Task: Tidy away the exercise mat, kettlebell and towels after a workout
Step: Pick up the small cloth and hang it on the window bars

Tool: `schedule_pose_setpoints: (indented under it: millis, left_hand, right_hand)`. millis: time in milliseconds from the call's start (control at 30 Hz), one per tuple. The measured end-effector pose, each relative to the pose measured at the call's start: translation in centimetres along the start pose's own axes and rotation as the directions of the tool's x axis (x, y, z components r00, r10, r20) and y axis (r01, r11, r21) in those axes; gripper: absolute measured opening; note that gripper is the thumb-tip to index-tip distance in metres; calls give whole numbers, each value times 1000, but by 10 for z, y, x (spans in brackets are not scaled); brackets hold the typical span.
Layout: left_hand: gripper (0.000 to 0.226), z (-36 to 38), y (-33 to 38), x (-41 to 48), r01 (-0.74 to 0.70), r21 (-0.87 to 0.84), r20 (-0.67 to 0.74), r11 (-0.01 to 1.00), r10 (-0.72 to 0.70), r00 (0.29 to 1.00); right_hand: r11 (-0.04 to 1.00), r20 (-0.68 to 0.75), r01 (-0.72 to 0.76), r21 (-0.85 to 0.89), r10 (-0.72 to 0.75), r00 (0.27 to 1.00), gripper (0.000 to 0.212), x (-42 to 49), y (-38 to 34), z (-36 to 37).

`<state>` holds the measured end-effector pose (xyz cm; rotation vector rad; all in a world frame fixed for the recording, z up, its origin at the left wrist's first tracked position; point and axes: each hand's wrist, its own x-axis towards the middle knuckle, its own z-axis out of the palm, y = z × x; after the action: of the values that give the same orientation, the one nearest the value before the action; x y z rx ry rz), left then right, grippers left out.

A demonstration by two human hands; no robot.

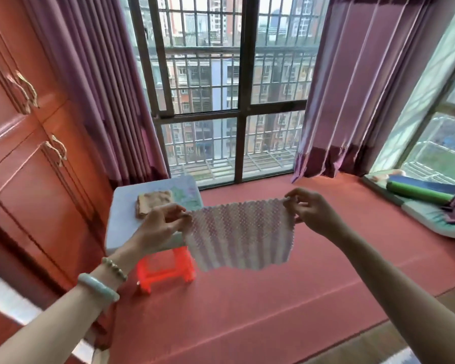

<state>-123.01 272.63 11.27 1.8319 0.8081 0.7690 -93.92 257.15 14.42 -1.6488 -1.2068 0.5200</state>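
Note:
A pink and white striped towel (241,233) hangs spread in the air over the red platform. My left hand (160,224) pinches its upper left corner and my right hand (310,208) pinches its upper right corner. A folded beige towel (153,203) lies on the pale cushioned block (124,219) at the left. A rolled green mat (418,194) with a blue roll (426,183) behind it rests on the pad at the far right. No kettlebell shows in view.
An orange plastic stool (166,271) stands on the red platform (273,311) below the towel. Red wardrobe doors (24,153) fill the left. Purple curtains (352,88) frame the barred window (234,101). A pale green pad (431,216) lies along the right sill.

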Motion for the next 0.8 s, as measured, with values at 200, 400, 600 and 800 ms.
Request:
schedule_pose_setpoints:
  millis: [200, 400, 600, 800]
  left_hand:
    - [12, -1, -25, 117, -29, 69, -47, 997, 33, 998]
    - [7, 8, -49, 242, -55, 69, 6, 996, 55, 998]
    - [21, 14, -59, 381, -49, 31, 6, 998, 49, 999]
    - [18, 20, -73, 485, -27, -19, -53, 999, 26, 998]
  right_hand:
    - [999, -50, -49, 13, 50, 998, 19, 103, 32, 4]
    - [1000, -78, -16, -18, 15, 997, 26, 229, 69, -11]
    - [1000, -56, -26, -13, 25, 998, 22, 355, 95, -35]
    - [999, -17, -51, 7, 51, 999, 20, 469, 123, -38]
